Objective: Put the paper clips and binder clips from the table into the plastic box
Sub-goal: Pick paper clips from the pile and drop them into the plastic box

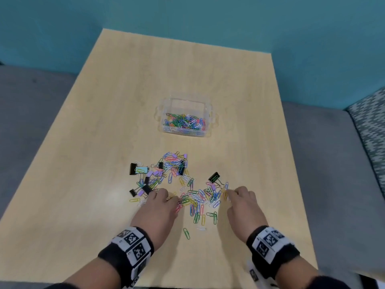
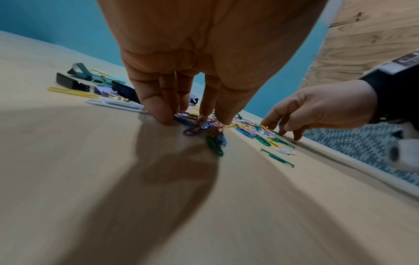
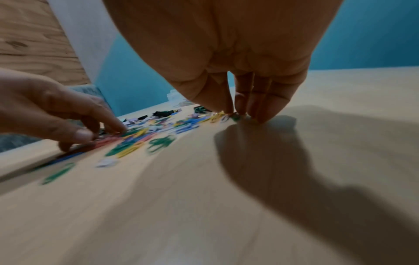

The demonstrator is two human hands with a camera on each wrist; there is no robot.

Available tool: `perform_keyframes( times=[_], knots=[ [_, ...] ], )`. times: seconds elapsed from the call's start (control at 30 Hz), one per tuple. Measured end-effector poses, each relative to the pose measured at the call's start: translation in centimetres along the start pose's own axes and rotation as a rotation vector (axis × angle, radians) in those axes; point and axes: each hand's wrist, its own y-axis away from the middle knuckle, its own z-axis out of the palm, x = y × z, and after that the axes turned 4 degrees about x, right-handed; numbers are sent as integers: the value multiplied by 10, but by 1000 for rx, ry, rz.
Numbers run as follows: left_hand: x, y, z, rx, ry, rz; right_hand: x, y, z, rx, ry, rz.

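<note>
A clear plastic box (image 1: 210, 113) stands at mid-table with several coloured paper clips inside. Nearer me, a spread of loose paper clips (image 1: 195, 197) and binder clips (image 1: 133, 168) lies on the wooden table (image 1: 104, 122). My left hand (image 1: 166, 197) has its fingertips down on the table, thumb and fingers closing around a clump of paper clips (image 2: 204, 129). On the right edge of the spread, my right hand (image 1: 231, 195) pinches paper clips (image 3: 235, 116) between thumb and fingers. A black binder clip (image 1: 214, 177) lies just beyond the right hand.
Grey upholstery (image 1: 31, 113) borders the table on the left and right. A patterned cushion (image 1: 370, 126) sits at the far right and a teal wall (image 1: 187, 17) rises behind. Two stray paper clips (image 1: 186, 233) lie near the front.
</note>
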Motion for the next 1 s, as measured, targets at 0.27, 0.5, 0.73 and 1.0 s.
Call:
perform_keyframes(
  times=[0.27, 0.5, 0.73, 1.0],
  knots=[
    [-2, 33, 0, -50, 276, -165, -11, 34, 22, 33, -245, -40],
    [17, 1, 7, -78, 199, -142, -52, 15, 32, -50, -125, -140],
    [12, -35, 8, -21, 199, -116, -73, -22, 33, -26, -129, -201],
    [4, -39, 5, -40, 96, -15, -63, -29, 29, -42, -101, -295]
  ],
)
